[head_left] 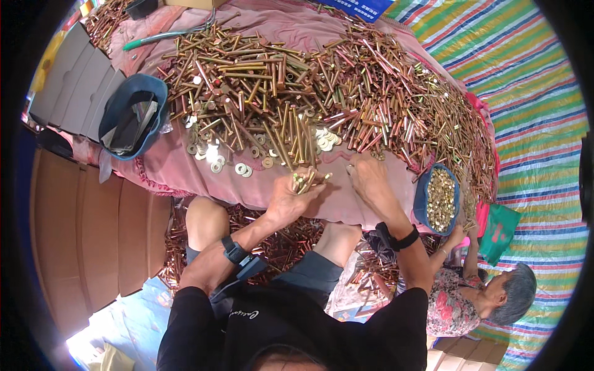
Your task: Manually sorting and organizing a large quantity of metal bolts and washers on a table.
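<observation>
Over cloth (247, 190) near pile (272, 69): holding bolts (301, 182) in curled left grip (288, 199), spillable if loosened; cannot judge right grip (371, 180).

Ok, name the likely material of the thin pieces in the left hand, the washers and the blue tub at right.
Thin pieces in the left hand: metal, perhaps plated steel, by their yellowish shine. Washers: metal, pale and silvery, with bright glints; alloy unclear. Blue tub: probably plastic, smooth-looking, by its even colour.
</observation>
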A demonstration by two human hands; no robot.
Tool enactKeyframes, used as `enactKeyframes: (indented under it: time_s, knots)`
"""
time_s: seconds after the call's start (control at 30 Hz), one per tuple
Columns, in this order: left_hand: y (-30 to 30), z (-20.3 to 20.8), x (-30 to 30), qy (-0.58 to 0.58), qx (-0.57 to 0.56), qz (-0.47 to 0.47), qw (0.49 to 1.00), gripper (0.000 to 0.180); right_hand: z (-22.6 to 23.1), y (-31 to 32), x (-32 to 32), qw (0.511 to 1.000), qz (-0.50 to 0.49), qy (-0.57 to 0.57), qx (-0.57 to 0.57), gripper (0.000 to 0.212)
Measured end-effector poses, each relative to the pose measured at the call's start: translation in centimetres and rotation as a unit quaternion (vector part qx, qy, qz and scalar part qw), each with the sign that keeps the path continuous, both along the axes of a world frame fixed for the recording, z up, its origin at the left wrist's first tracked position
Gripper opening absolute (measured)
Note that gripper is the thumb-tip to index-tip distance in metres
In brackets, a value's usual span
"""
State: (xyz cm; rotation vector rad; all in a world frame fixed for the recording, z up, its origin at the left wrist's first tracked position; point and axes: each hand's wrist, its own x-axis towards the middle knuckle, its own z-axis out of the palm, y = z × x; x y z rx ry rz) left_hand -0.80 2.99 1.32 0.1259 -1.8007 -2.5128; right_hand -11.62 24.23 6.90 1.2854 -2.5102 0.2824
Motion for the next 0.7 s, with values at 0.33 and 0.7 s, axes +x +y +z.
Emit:
enactKeyframes:
  time_s: [0.33, 0.7]
  knots:
    - [0.3, -1.0, 0.0, 0.029, -0.001, 0.015, 0.999, 0.013, 3.6, -3.6, 4.8, 0.805, -0.123, -0.493, -0.306, 0.018]
    - [0.2, -0.2, -0.1, 0.009, 0.026, 0.001, 1.000, 0.009, 3.7, -4.2, 5.5, 0.910, -0.077, -0.290, -0.287, 0.017]
